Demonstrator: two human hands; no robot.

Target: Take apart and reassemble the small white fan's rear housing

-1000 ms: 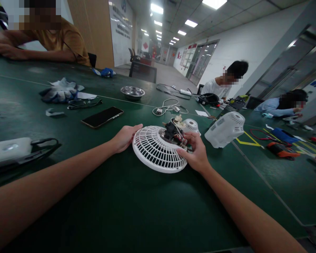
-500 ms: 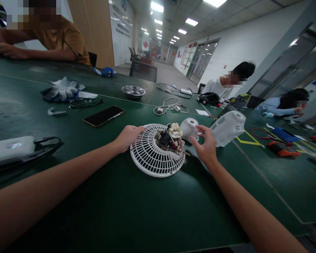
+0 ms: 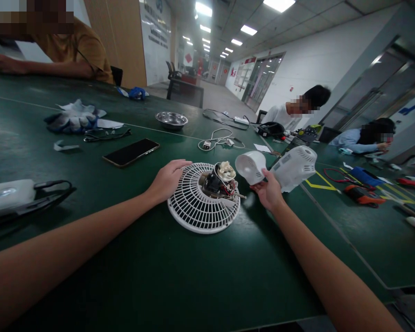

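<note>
A round white fan grille [image 3: 204, 216] lies on the green table, with a motor and wires [image 3: 221, 182] on its middle. My left hand [image 3: 168, 180] grips the grille's upper left rim, its fingertips partly hidden. To the right of the motor, my right hand [image 3: 269, 190] holds a white rounded cover [image 3: 251, 168] between thumb and fingers, its hollow side facing me. A larger white plastic housing [image 3: 293, 169] stands just behind that hand.
A phone [image 3: 131, 152], a metal bowl [image 3: 171, 120], gloves [image 3: 74, 117] and a white cable [image 3: 221, 139] lie beyond the grille. An orange and black tool [image 3: 363, 195] is at the right. Other people sit around the table.
My right hand has taken hold of the white cover, lifted it and tilted it so its hollow side shows. My left hand stays at the grille. The view has shifted slightly.
</note>
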